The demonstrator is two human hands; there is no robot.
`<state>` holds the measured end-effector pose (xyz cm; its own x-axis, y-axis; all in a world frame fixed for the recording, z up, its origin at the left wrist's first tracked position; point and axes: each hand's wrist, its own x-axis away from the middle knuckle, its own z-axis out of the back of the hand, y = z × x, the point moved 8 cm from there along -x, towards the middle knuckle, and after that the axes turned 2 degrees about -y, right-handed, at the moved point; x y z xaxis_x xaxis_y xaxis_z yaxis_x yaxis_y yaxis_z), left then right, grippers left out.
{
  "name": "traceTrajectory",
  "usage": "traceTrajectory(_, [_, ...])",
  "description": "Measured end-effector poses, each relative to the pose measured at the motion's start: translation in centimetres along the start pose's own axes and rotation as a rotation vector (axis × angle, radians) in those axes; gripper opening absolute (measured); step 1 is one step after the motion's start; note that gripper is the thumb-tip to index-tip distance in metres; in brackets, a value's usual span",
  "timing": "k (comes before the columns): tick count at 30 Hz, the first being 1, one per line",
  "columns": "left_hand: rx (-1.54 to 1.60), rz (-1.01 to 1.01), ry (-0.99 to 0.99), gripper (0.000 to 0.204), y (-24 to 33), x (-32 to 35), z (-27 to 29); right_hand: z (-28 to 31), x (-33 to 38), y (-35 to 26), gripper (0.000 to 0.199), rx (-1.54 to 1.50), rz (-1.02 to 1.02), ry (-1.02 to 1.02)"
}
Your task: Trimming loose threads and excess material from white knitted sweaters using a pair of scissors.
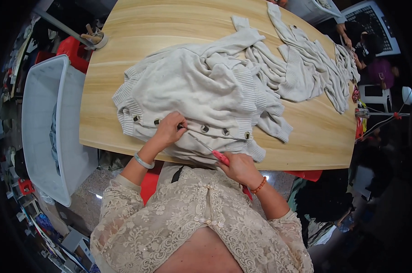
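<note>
A cream knitted cardigan (183, 86) lies spread on the table in front of me, its ribbed button band running along the near side. Several dark, mottled buttons (205, 128) sit along that band. My left hand (170, 128) is closed in a pinch on one button of the band, which the fingers partly hide. Wrapped in my right hand (242, 169) is a pink-handled tool (221, 157). Its thin metal shaft (199, 140) points up and left at the band, close to the left fingertips. Whether the tip touches the knit, I cannot tell.
More cream knitwear (301, 75) is heaped toward the far right of the wooden table (110, 63). A person (358, 43) handles knitwear at that end. Left of the table stands a white plastic bin (42, 136) with cloth inside. A small pot of tools (98, 40) sits at the far left corner.
</note>
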<state>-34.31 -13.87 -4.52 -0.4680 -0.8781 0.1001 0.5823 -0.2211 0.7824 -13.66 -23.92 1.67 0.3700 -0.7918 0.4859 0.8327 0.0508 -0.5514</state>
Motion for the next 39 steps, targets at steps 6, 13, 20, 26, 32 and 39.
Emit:
traceTrajectory(6, [-0.248,-0.228,0.063,0.021,5.5,-0.4,-0.7,-0.4,1.3,1.5,0.031,-0.186,-0.041,0.077])
traceTrajectory(13, [-0.113,-0.064,-0.078,0.024,5.2,-3.2,-5.9,1.1,5.0,6.0,0.03,-0.066,-0.204,0.083])
traceTrajectory(20, [-0.061,-0.077,-0.211,0.022,6.2,-3.6,-6.6,-0.3,5.4,6.2,0.027,-0.183,-0.182,0.088])
traceTrajectory(26, [-0.06,-0.236,-0.132,0.034,9.9,-4.9,-10.9,1.7,9.1,8.9,0.026,-0.243,-0.215,0.32])
traceTrajectory(32, [-0.003,-0.146,-0.276,0.025,7.6,-5.5,-12.2,-0.1,9.1,9.5,0.028,-0.156,-0.282,0.08])
traceTrajectory(39, [-0.051,-0.376,-0.179,0.026,13.3,-6.6,-13.7,1.3,11.9,11.9,0.028,-0.287,-0.336,0.254])
